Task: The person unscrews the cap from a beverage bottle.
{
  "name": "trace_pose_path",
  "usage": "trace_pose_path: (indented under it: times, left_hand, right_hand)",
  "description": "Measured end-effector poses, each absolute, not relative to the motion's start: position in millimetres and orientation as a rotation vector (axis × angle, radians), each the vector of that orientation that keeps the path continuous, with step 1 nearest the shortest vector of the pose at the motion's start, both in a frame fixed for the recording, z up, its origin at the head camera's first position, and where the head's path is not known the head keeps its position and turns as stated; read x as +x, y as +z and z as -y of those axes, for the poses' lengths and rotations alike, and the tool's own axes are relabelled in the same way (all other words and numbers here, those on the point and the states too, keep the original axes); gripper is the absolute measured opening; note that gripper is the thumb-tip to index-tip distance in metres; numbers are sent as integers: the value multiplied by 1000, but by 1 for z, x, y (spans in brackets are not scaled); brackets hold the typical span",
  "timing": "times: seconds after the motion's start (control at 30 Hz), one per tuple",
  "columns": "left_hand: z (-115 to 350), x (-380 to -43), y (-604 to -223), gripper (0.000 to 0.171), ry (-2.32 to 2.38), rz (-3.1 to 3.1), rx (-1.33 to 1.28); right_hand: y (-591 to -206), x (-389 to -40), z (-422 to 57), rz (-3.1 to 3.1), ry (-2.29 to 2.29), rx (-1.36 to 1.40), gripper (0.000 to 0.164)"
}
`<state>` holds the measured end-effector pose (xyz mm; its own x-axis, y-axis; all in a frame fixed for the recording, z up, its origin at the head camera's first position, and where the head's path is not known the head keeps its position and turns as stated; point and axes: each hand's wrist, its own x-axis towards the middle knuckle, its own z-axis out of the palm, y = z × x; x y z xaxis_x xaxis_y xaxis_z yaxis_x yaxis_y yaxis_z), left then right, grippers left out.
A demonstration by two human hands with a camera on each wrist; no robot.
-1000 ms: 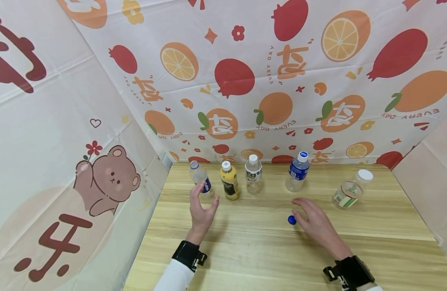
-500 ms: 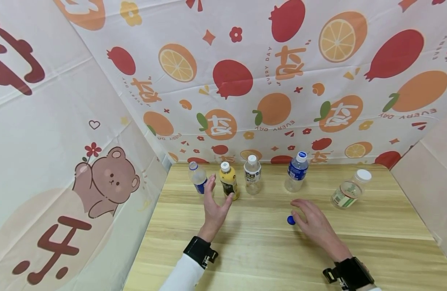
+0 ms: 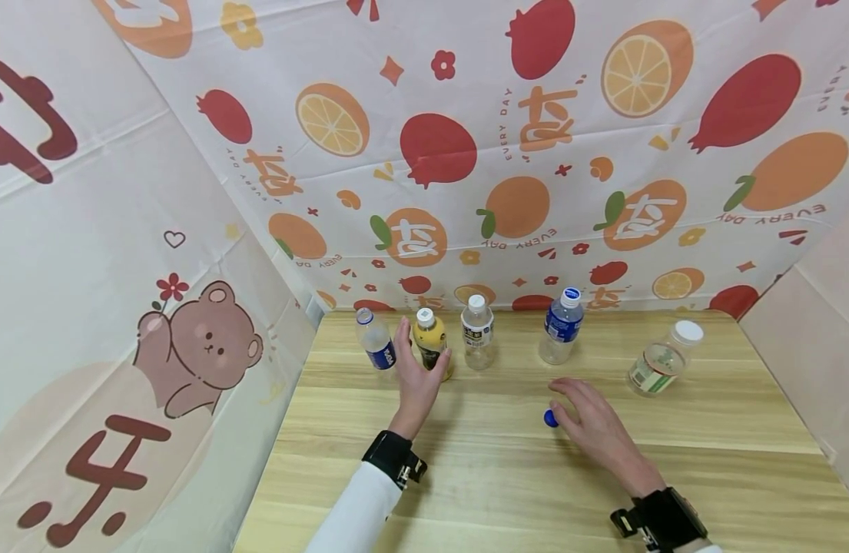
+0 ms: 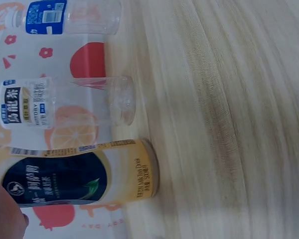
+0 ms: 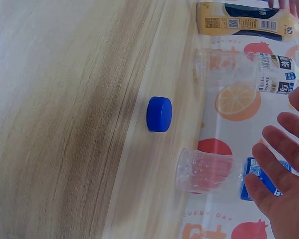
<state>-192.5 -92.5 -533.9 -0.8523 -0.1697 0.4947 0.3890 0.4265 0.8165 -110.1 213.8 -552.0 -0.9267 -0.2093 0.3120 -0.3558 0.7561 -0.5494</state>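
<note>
Left hand, fingers wide around yellow bottle; contact unclear, contents hidden. Right hand loosely spread beside blue cap. Three see-through bottles, lidded jar also on wood table, fruit-print backdrop behind.

Blue cap is presenting as smooth plastic; yellow bottle is showing smooth plastic. Counter is displaying wood grain; backdrop is resembling creased cloth.

The left hand has moved right, from in front of the clear bottle at the far left, whose blue label now shows more fully, to the yellow bottle beside it, with fingers now to that bottle's left and thumb across its right side.
</note>
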Motion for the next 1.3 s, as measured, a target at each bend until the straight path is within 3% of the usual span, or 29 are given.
trace_pose_path:
  times: [0.63, 1.3]
  left_hand:
    - [83, -211, -548, 97, -1758, 2165, 121]
    - [84, -220, -558, 90, -1771, 2220, 180]
  right_hand:
    - [-552, -112, -210, 2716, 922, 460, 32]
    - [-553, -112, -210, 2712, 919, 460, 33]
